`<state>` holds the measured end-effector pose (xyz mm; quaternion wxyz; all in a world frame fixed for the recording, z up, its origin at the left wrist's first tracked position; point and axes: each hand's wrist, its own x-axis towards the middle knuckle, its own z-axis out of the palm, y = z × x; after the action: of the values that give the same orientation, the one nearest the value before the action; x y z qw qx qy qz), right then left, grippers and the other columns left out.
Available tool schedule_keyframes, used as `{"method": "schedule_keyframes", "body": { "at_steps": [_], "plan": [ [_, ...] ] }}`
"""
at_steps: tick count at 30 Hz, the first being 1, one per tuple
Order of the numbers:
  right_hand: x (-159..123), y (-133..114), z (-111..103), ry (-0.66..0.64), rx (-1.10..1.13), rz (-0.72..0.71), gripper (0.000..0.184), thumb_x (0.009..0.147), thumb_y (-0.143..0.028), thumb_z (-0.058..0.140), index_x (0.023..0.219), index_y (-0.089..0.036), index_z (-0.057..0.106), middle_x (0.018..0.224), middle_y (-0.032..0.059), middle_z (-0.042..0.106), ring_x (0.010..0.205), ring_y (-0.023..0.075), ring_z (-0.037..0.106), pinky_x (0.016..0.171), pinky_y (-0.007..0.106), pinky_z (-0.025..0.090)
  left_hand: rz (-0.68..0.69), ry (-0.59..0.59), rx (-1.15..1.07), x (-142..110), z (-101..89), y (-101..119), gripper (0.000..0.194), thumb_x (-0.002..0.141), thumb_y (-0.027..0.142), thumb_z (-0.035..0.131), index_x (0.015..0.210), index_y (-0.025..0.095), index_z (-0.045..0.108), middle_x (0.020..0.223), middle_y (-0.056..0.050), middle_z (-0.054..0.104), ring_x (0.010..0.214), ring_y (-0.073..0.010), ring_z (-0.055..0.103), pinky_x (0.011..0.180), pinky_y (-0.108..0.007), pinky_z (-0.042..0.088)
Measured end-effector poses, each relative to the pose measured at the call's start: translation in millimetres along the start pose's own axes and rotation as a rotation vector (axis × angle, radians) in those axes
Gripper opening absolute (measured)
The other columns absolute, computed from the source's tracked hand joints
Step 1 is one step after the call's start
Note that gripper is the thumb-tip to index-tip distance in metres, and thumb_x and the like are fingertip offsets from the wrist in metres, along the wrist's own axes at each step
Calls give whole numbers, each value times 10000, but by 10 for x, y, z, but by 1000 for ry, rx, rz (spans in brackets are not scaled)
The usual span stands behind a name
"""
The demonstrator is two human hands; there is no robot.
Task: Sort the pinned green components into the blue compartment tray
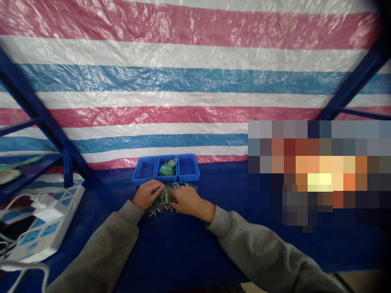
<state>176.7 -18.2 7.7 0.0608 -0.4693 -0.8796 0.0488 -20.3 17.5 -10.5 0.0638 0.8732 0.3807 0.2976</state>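
Note:
A clear, greenish plastic bag (165, 196) lies on the blue tabletop between my hands. Thin silvery metal pins (153, 211) spill out at its near edge; their exact kind is too small to tell. My left hand (148, 195) is closed on the bag's left side, thumb and fingers around the plastic. From the right, my right hand (190, 200) pinches the bag with curled fingers, its fingertips partly hidden. Just behind the bag stands a blue three-compartment tray (166, 179). A green-tinted plastic packet (168, 167) sits in its middle compartment, and a few thin metal pieces (143, 171) lie in the left one.
A white power strip (58, 240) with plugs and cables lies on the left. Blue frame posts (49, 118) rise at both sides, and a striped plastic sheet (183, 114) hangs behind the table. A pixelated area hides the right side.

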Motion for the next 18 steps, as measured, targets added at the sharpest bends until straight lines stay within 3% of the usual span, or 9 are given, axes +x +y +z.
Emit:
{"method": "schedule_keyframes", "body": {
  "at_steps": [18],
  "plan": [
    [-6, -41, -13, 25, 6, 33, 232, 837, -268, 433, 911, -160, 625, 943, 113, 676, 888, 245, 643, 750, 318, 470, 33, 13, 15, -3, 17, -35, 210, 883, 284, 470, 852, 175, 647, 865, -45, 678, 837, -159, 622, 796, -271, 473]
  ]
}}
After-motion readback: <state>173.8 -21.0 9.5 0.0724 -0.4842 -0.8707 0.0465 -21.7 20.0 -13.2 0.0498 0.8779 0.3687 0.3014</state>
